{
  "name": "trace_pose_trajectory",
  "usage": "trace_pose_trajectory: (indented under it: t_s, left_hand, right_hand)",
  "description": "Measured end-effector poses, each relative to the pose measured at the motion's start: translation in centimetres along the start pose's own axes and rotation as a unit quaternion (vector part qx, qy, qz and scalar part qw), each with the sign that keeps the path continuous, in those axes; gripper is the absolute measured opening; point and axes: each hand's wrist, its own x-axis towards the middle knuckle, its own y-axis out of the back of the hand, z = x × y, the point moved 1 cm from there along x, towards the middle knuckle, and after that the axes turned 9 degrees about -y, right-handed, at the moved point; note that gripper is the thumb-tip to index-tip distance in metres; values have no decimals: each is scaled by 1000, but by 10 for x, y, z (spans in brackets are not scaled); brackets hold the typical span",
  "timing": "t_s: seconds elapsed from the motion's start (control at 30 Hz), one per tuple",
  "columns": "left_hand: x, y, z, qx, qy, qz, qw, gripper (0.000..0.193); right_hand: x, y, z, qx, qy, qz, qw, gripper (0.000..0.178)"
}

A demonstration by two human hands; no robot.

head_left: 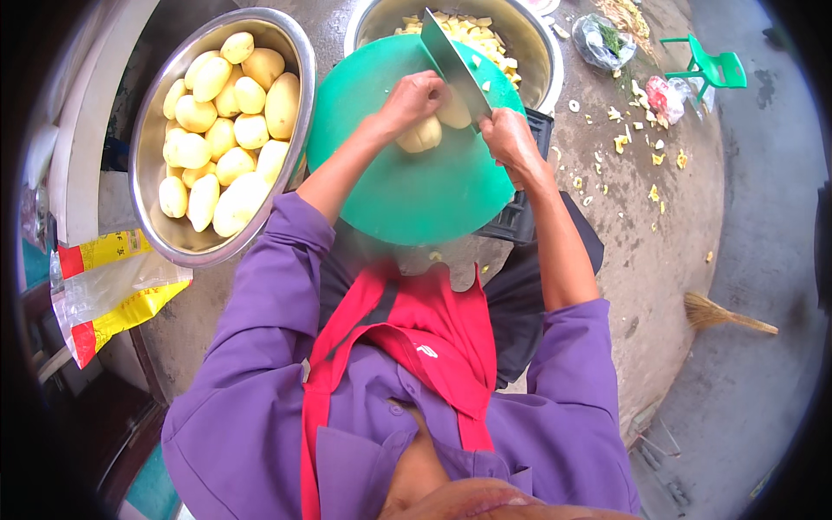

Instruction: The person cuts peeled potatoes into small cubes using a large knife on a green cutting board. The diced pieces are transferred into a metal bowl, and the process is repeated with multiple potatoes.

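My right hand [510, 140] is wrapped round the handle of a cleaver [454, 68]. The broad blade slants up and to the left over a round green cutting board [416, 204]. Against the blade's left side lies a peeled potato [454, 110], with my left hand [414, 100] closed on its left end. Another peeled potato piece [419, 137] rests on the board just below that hand. Just beyond the board, a metal basin [548, 54] holds many cut potato pieces [472, 33]. The fingertips of my left hand are partly hidden.
A large metal bowl [143, 204] of whole peeled potatoes [234, 165] stands at the left. Under the board's right side is a black crate [539, 130]. Scraps litter the floor at right, near plastic bags [604, 42], a green stool [718, 68] and a broom [724, 314].
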Motion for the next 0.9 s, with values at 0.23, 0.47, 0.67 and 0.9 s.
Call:
trace_pose_trajectory:
  t_s: [0.23,0.47,0.67,0.9]
  left_hand:
    - [-7,3,-1,-49,52,-1,997,10]
    - [-5,23,10,-40,65,53,996,10]
    - [9,37,-4,-23,63,-24,997,20]
    - [27,51,0,-30,-50,-43,997,27]
  right_hand:
    - [-31,25,-18,135,34,55,989,33]
    - [-10,-7,5,41,-5,-35,999,37]
    - [-25,-1,23,235,31,4,971,38]
    - [-26,16,16,242,8,3,970,35]
